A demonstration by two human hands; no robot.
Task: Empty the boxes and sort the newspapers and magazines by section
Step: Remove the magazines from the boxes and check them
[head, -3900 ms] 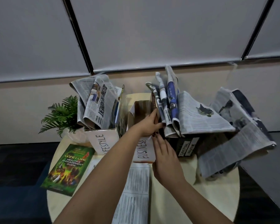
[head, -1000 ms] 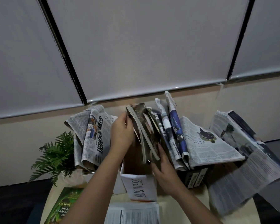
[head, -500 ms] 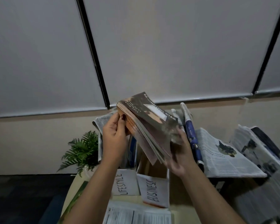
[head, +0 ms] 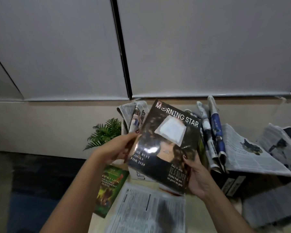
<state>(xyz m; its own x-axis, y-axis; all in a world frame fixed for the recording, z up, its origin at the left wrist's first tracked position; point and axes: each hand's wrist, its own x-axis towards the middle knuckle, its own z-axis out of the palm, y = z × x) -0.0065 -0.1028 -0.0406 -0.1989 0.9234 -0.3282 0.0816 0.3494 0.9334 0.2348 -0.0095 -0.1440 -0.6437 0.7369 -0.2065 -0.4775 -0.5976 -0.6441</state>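
I hold a dark glossy magazine titled MORNING STAR (head: 165, 148) up in front of me, cover facing me, above the boxes. My left hand (head: 118, 148) grips its left edge and my right hand (head: 194, 174) grips its lower right corner, thumb on the cover. Other magazines seem stacked behind it. A white box labelled LIFESTYLE (head: 139, 175) peeks out below the magazine, with folded newspapers (head: 134, 118) standing in it. A dark box (head: 232, 184) to the right holds rolled and folded newspapers (head: 213, 130).
A green health guide magazine (head: 109, 187) and a flat newspaper (head: 149, 211) lie on the round table (head: 202, 217). Open newspapers (head: 252, 153) spread over the right side. A small fern (head: 104, 133) stands at the back left, near the wall.
I lifted the magazines out of the BUSINESS box with both hands and turned them so the MORNING STAR cover faces me. The BUSINESS box is now hidden behind them.
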